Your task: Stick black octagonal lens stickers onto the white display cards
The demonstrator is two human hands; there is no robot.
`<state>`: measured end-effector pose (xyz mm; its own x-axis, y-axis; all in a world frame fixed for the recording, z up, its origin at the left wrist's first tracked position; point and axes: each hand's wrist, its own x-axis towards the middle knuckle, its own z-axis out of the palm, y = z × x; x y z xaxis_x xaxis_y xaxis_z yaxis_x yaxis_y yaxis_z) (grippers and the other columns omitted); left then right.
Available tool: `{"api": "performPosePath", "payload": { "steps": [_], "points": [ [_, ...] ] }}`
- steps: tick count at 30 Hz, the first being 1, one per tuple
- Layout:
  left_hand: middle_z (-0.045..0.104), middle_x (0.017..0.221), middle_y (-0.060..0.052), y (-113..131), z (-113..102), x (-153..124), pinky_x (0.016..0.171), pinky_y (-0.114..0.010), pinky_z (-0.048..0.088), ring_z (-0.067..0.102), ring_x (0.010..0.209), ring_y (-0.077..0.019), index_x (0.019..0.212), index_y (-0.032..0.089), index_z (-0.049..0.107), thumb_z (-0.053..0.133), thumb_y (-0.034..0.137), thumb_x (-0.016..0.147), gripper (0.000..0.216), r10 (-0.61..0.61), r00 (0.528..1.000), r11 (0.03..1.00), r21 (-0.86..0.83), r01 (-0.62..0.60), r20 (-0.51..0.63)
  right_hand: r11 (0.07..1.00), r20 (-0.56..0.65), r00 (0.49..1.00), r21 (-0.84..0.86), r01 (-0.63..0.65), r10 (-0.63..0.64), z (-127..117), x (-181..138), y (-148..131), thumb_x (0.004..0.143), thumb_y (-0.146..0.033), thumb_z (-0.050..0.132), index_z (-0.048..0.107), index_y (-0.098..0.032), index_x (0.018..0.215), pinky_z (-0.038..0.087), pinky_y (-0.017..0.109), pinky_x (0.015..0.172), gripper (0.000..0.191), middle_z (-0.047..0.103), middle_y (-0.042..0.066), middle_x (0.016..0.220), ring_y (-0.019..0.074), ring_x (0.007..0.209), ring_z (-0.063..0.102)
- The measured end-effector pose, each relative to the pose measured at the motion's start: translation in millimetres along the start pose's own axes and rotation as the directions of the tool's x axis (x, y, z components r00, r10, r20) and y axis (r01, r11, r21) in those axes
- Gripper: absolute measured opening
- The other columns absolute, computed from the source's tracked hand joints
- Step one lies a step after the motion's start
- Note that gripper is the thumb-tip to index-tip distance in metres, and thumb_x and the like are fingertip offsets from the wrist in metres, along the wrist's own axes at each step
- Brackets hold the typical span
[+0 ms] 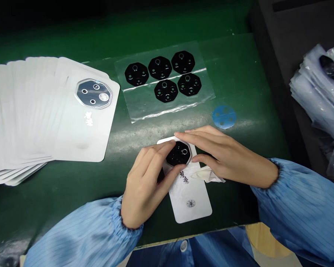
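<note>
Left of centre, my left hand [149, 174] is half-curled, thumb and fingertips on the edges of the black octagonal camera plate [179, 153], gripping or merely pressing, I cannot tell. The plate lies just below mid-frame, between my hands, on the upper end of a white phone back cover [187, 193] whose long axis slants steeply from upper left to lower right. My right hand [221, 152], equally near, is half-open, thumb at the plate's right edge, a white cloth [207, 174] against it, its hold on that unclear.
</note>
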<state>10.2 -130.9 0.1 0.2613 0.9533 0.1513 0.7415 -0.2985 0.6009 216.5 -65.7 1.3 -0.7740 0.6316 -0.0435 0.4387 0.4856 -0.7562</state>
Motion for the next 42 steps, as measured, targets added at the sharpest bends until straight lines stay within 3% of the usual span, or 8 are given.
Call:
{"api": "performPosePath", "payload": {
  "steps": [8, 30, 36, 42],
  "points": [
    [0.064, 0.113, -0.005, -2.2, -1.3, 3.4, 0.089, -0.033, 0.047, 0.059, 0.101, -0.0186, 0.126, 0.017, 0.051, 0.071, 0.021, 0.081, 0.049, 0.019, 1.000, 1.000, -0.016, -0.019, 0.006, 1.000, -0.010, 1.000, 0.007, -0.001, 0.001, 0.6, -0.4, -0.4, 0.088, -0.003, 0.045, 0.032, -0.024, 0.144, 0.044, 0.041, 0.103, 0.061, 0.049, 0.002, 0.137, 0.0207, 0.125, 0.041],
    [0.065, 0.112, -0.001, -1.5, -1.3, 5.9, 0.087, -0.036, 0.049, 0.060, 0.099, -0.0193, 0.126, 0.026, 0.052, 0.069, 0.023, 0.082, 0.047, -0.060, 0.998, 0.996, -0.073, 0.060, 0.008, 0.999, -0.038, 0.999, 0.029, 0.015, -0.013, -0.1, 1.5, -0.1, 0.090, -0.006, 0.048, 0.037, -0.023, 0.141, 0.043, 0.042, 0.105, 0.055, 0.051, 0.003, 0.135, 0.0203, 0.125, 0.043],
    [0.065, 0.113, -0.002, -3.7, -0.7, 7.4, 0.088, -0.033, 0.048, 0.060, 0.099, -0.0178, 0.124, 0.023, 0.053, 0.072, 0.021, 0.079, 0.049, -0.042, 0.999, 0.995, -0.095, 0.043, 0.008, 0.999, -0.041, 0.999, 0.051, 0.013, -0.011, 0.4, 1.7, -0.1, 0.087, -0.003, 0.046, 0.036, -0.027, 0.142, 0.045, 0.044, 0.102, 0.061, 0.052, 0.002, 0.134, 0.0210, 0.123, 0.044],
    [0.065, 0.112, -0.002, -2.2, -0.8, 7.8, 0.088, -0.032, 0.047, 0.059, 0.099, -0.0176, 0.125, 0.021, 0.053, 0.072, 0.020, 0.078, 0.050, -0.065, 0.998, 0.993, -0.102, 0.066, 0.014, 0.999, -0.037, 0.999, 0.050, 0.000, 0.002, 1.4, 0.3, 0.3, 0.086, -0.001, 0.047, 0.035, -0.023, 0.143, 0.045, 0.040, 0.103, 0.062, 0.051, 0.003, 0.134, 0.0195, 0.123, 0.043]
  ]
}}
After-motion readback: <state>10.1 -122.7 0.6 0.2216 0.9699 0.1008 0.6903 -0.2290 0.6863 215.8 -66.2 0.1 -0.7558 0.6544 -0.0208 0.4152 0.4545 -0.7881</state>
